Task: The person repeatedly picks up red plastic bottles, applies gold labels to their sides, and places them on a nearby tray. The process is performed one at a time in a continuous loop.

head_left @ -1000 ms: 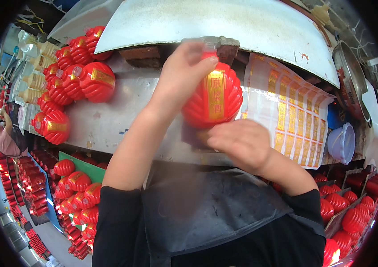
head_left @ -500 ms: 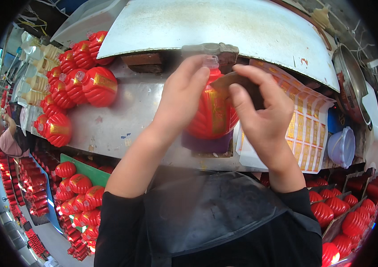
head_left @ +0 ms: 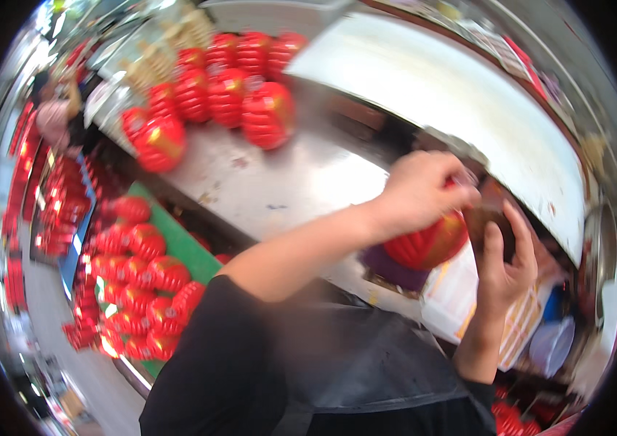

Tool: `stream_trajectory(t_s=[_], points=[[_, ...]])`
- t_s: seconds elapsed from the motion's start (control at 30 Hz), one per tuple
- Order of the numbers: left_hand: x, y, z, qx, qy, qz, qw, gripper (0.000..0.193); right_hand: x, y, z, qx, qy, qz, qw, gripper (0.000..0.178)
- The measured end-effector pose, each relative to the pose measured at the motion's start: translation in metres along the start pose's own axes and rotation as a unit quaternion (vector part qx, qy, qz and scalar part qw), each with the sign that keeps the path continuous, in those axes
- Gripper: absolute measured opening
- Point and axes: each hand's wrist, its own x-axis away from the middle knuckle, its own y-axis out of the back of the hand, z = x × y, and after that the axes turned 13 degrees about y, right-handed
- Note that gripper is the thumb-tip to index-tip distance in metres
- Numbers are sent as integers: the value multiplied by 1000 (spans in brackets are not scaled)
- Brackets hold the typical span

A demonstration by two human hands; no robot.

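Note:
A round red bottle (head_left: 430,243) with ribbed sides and a gold label sits on a purple pad (head_left: 394,270) on the metal table. Closed around its neck is my left hand (head_left: 421,192), which hides most of the bottle's top. Just right of the bottle, my right hand (head_left: 506,265) holds a flat dark brown piece (head_left: 494,229) between thumb and fingers. I cannot make out its material. Beneath my right hand lies a sheet of gold labels (head_left: 457,294), partly covered by my wrist. The picture is blurred by motion.
Several red bottles (head_left: 268,116) stand at the table's far left, with more on a green board (head_left: 177,236) below. A white panel (head_left: 439,94) rises behind the work spot. A pale purple bucket (head_left: 552,345) is at right. Another person (head_left: 54,116) is at far left.
The view has swung left, so the bottle and hands appear farther right. My left hand has closed around the bottle's neck. My right hand has drawn the brown piece off the bottle's front.

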Motion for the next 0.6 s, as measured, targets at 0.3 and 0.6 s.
stream_trajectory(t_s=[0.3,0.6], points=[[70,69,20,81,-62,-163,981,26,19,33,-56,-127,-162,21,978,41],[118,236,89,-247,-2,-529,812,23,23,81,-43,-326,-306,39,894,31]])
